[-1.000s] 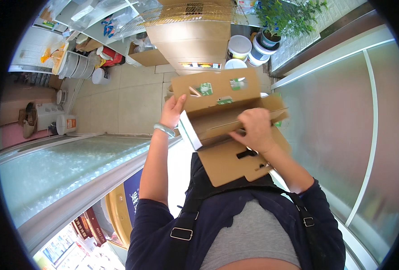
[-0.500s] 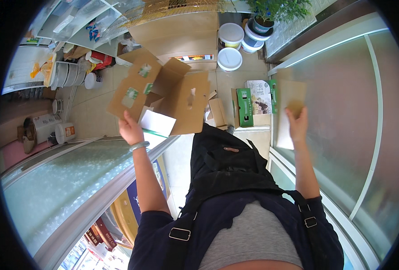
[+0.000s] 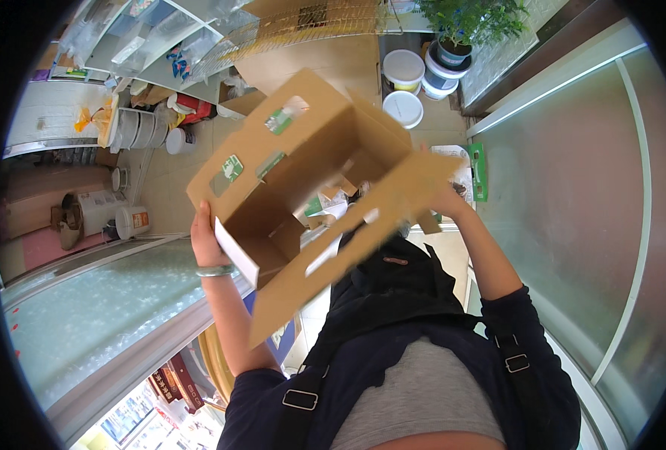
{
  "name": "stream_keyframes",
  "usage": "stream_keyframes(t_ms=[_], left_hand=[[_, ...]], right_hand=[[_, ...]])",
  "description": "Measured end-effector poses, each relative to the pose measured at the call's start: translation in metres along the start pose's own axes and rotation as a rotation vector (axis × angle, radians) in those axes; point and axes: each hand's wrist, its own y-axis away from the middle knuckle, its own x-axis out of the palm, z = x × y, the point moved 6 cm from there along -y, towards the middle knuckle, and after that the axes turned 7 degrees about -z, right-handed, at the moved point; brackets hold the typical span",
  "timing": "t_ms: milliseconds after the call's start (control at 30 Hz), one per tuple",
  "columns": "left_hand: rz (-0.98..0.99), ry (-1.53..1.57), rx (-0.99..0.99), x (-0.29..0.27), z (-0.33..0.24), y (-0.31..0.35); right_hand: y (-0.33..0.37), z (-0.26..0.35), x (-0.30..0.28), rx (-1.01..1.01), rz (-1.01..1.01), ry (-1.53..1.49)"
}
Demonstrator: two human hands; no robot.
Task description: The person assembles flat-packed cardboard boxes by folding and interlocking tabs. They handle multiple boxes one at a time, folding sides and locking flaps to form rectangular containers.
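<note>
A large open cardboard box (image 3: 318, 112), brown inside with cut-out handles showing green and white, is tilted in front of me. My left hand (image 3: 207, 241) is closed on its left edge, beside a white flap, with a bracelet at the wrist. Across the lower side a long brown panel slants, blurred by motion. At that panel's right end is my right hand (image 3: 447, 199), closed on the box, its fingers mostly hidden behind the cardboard. Behind the box, a green and white carton (image 3: 478, 172) shows only in part.
Lidded white buckets (image 3: 403, 110) stand on the far floor beside a potted plant (image 3: 453, 51). Frosted glass panels rise at right (image 3: 565, 202) and left (image 3: 100, 322). Shelves (image 3: 149, 52) with packages line the far left. A black apron (image 3: 393, 281) hangs on my front.
The box has come nearer, turned and spread wider. My right hand has moved left from the glass to the box; the pale brown cardboard piece it held no longer shows separately.
</note>
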Motion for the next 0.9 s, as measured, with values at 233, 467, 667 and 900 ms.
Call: stream_keyframes(t_ms=[233, 467, 667, 900], left_hand=[[-0.001, -0.071, -0.207, 0.008, 0.03, -0.027], [-0.001, -0.034, -0.158, -0.001, 0.094, -0.077], [0.108, -0.638, 0.168, -0.014, 0.127, -0.081], [0.132, -0.763, 0.067, -0.015, 0.214, -0.041]], right_hand=[[0.01, 0.046, 0.017, 0.222, 0.318, -0.479], [0.069, -0.008, 0.061, 0.459, 0.315, -0.454], [0.077, -0.041, 0.058, 0.616, -0.036, -0.806], [0.071, -0.077, 0.012, 0.535, -0.309, -0.211]])
